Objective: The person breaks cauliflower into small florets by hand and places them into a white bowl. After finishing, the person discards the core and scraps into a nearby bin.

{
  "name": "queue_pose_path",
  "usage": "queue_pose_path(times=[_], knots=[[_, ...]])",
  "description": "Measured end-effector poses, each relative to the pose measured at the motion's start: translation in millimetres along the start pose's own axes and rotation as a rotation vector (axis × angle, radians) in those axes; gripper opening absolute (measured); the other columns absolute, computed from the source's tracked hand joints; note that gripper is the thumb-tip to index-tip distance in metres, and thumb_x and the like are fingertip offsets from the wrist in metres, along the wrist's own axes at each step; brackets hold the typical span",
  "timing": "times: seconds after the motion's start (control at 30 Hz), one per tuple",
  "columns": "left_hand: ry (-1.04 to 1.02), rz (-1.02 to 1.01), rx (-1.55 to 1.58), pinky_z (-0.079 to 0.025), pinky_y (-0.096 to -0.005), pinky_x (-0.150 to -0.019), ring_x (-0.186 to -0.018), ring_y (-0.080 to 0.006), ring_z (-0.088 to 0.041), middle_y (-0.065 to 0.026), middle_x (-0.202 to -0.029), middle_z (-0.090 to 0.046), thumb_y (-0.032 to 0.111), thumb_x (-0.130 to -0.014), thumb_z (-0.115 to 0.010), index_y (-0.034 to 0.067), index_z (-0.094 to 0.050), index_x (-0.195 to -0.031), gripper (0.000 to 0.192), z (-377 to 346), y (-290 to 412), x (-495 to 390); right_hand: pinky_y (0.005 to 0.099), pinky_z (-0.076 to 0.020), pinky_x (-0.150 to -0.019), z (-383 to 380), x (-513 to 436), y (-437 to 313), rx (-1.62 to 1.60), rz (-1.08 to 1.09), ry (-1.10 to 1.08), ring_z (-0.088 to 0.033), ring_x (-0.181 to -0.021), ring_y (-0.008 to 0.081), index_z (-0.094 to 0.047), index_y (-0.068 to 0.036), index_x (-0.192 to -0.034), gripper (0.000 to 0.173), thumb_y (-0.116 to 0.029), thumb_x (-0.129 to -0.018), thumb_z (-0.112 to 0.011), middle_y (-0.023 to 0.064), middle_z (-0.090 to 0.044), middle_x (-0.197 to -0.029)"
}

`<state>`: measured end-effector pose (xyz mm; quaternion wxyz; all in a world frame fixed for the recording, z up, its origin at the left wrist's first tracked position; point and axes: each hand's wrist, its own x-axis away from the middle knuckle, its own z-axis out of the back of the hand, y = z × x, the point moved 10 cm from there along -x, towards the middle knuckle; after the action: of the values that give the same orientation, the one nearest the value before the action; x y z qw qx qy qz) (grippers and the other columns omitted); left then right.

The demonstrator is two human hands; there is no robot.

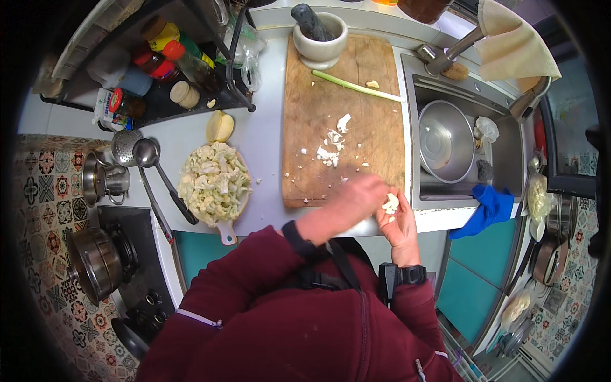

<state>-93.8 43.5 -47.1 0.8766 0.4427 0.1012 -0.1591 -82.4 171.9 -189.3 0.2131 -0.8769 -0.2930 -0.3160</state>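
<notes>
My right hand (pixel 398 229) is cupped palm up at the front right corner of the wooden cutting board (pixel 305 105), with small white cauliflower pieces (pixel 391 204) in it. Reaching across the board's front edge, my left hand (pixel 351 196) is blurred, its fingertips close to the cupped palm; whether they grip anything is unclear. Cauliflower scraps (pixel 327 153) and crumbs lie scattered over the middle of the board. A green onion stalk (pixel 355 86) and a garlic clove (pixel 372 84) lie farther back on it.
Cauliflower florets (pixel 215 181) fill a handled dish at left, beside a skimmer (pixel 125 150) and a ladle (pixel 146 153). A mortar (pixel 321 47) with its pestle (pixel 310 23) stands at the back. Right is a sink (pixel 506 186) holding a metal bowl (pixel 446 141); a blue cloth (pixel 484 212) hangs over its edge.
</notes>
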Motion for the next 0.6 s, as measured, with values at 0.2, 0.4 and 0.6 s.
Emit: queue_pose_path(times=[0.2, 0.4, 0.6], knots=[[0.175, 0.267, -0.485, -0.039, -0.0425, -0.102, -0.122, -0.0355, -0.045, -0.0181, -0.128, -0.050, 0.017, -0.081, -0.065, 0.002, -0.051, -0.125, 0.048, 62.1, -111.8, -8.4, 0.0300, -0.0583, -0.076, -4.9, 8.4, -22.6, -0.079, -0.013, -0.021, -0.065, -0.085, 0.0221, -0.061, -0.001, -0.105, 0.024, -0.022, -0.097, -0.053, 0.0141, -0.064, -0.096], [-0.059, 0.193, -0.501, -0.038, -0.0435, -0.102, -0.124, -0.0345, -0.043, -0.0175, -0.132, -0.048, 0.015, -0.079, -0.063, 0.003, -0.051, -0.123, 0.047, 7.9, -79.2, 0.1, 0.0304, -0.0579, -0.077, -33.3, -4.0, -19.6, -0.037, -0.055, -0.073, -0.064, -0.085, 0.0238, -0.060, -0.002, -0.111, 0.025, -0.022, -0.097, -0.052, 0.0151, -0.064, -0.098], [0.173, 0.226, -0.346, -0.048, -0.0379, -0.088, -0.107, -0.0317, -0.055, -0.0138, -0.117, -0.056, 0.001, -0.077, -0.057, 0.004, -0.061, -0.105, 0.028, 73.4, -58.9, 92.8, 0.0395, -0.0547, -0.086, -46.2, -10.7, -7.8, 0.072, -0.085, -0.056, -0.064, -0.093, 0.0263, -0.061, -0.002, -0.110, 0.026, -0.022, -0.097, -0.051, 0.0168, -0.064, -0.104]])
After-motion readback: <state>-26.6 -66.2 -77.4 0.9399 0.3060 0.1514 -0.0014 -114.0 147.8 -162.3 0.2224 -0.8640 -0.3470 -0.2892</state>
